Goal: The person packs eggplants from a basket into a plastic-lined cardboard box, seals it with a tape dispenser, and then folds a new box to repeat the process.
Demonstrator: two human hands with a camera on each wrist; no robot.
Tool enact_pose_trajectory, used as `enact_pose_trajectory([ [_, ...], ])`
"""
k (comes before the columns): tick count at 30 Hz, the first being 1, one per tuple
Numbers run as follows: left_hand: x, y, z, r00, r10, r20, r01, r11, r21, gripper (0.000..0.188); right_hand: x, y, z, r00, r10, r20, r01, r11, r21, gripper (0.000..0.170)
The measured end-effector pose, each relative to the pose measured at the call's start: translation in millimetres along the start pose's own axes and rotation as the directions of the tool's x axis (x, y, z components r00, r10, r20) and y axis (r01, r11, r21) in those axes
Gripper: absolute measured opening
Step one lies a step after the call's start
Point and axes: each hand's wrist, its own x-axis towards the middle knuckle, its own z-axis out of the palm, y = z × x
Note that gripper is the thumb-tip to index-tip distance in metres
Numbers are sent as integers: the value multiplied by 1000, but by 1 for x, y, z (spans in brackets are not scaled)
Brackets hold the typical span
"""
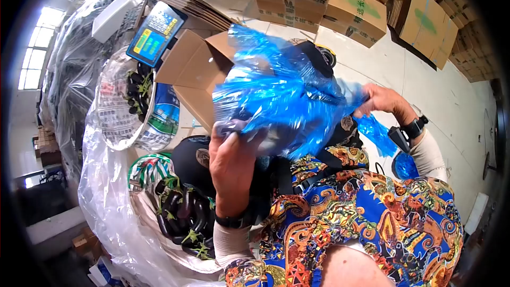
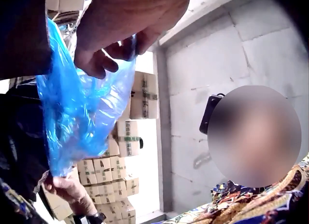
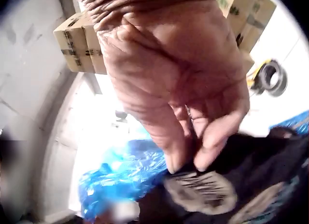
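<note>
A thin blue plastic bag (image 1: 287,95), crinkled and spread wide, stretches between both hands over the person's lap. At its near left edge, the left hand (image 1: 232,162) grips the film; the left wrist view shows that hand (image 2: 130,26) with fingers bent over the bag's rim (image 2: 89,108). The right hand (image 1: 382,101) pinches the opposite end of the bag, its thumb and fingertips drawn together in the right wrist view (image 3: 183,84). Behind the bag stands an open cardboard box (image 1: 194,79), partly covered by it.
Eggplants (image 1: 186,212) fill a white sack beside the left knee, and more eggplants (image 1: 139,93) lie in a round lined basket (image 1: 114,122). A scale display (image 1: 155,34) stands above the basket. Stacked cartons (image 1: 353,13) line the far floor. More blue film (image 1: 376,133) hangs near the right forearm.
</note>
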Motion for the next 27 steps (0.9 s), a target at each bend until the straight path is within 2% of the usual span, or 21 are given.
enact_pose_trajectory([
  [1, -4, -1, -5, 1000, 12, 3, -12, 1000, -15, 37, -7, 10, -1, 996, 91, 1, -91, 992, -93, 22],
  [3, -11, 0, -21, 999, 32, 21, -31, 997, -69, 41, -18, 14, 1, 984, 152, 87, -127, 962, -243, 23],
  [4, -14, 0, -32, 999, 35, 41, -31, 993, -110, 40, -18, 11, 1, 986, 127, 112, -94, 961, -260, 27],
  [5, -14, 0, -40, 997, 39, 64, -29, 988, -151, 39, -20, 3, 1, 997, 73, -4, -73, 979, -191, 30],
  [6, -12, -1, -44, 994, 72, 76, -64, 992, -109, 33, -22, -23, 5, 992, 26, -124, -42, 991, -125, 32],
  [7, -13, 1, -36, 998, 64, -4, -64, 997, -48, 32, -23, -51, 11, 971, -14, -240, -2, 998, -63, 34],
  [9, -15, 7, -16, 984, 65, -165, -53, 996, 77, 29, -22, -104, 34, 885, -357, -299, 354, 933, -67, 49],
  [10, -14, 6, -23, 990, 102, -93, -80, 972, 222, 31, -18, -129, 50, 863, -432, -263, 442, 897, -23, 52],
  [11, -10, 6, -14, 984, 132, -117, -98, 960, 263, 27, -12, -149, 69, 833, -505, -228, 523, 852, 25, 55],
  [13, 4, 0, 20, 966, 201, -161, -136, 929, 343, 20, 14, -163, 114, 859, -492, -141, 505, 858, 87, 62],
  [14, 7, -5, 27, 946, 278, -169, -196, 901, 386, 16, 22, -173, 132, 898, -436, -68, 438, 899, 18, 62],
  [15, 12, -5, 31, 958, 224, -179, -155, 930, 334, 16, 30, -181, 145, 929, -370, -2, 370, 927, -58, 63],
  [16, 13, -10, 30, 933, 314, -177, -198, 857, 476, 16, 45, -181, 149, 930, -363, 57, 360, 931, 61, 56],
  [17, 16, -10, 27, 934, 322, -157, -237, 884, 402, 16, 61, -177, 152, 926, -360, 117, 337, 925, 178, 49],
  [18, 20, -10, 23, 934, 330, -138, -272, 906, 323, 17, 67, -176, 157, 914, -404, 32, 320, 767, 556, 38],
  [19, 23, -7, 28, 930, 357, -91, -330, 917, 225, 19, 88, -166, 159, 901, -433, -28, 330, 641, 694, 38],
  [21, 29, 0, 22, 919, 369, -140, -329, 912, 245, 19, 99, -156, 142, 938, -335, -91, 279, 569, 773, 35],
  [24, 30, 10, 1, 922, 315, -226, -250, 928, 275, 20, 91, -141, 106, 905, -371, -207, 394, 553, 734, 28],
  [25, 28, 13, 0, 919, 303, -253, -231, 932, 278, 20, 82, -141, 92, 886, -405, -224, 421, 505, 753, 27],
  [26, 25, 15, 1, 915, 290, -281, -210, 936, 281, 21, 69, -145, 88, 880, -317, -354, 470, 473, 746, 27],
  [27, 22, 17, 0, 910, 278, -309, -192, 940, 282, 21, 65, -125, 67, 862, -349, -368, 503, 503, 703, 29],
])
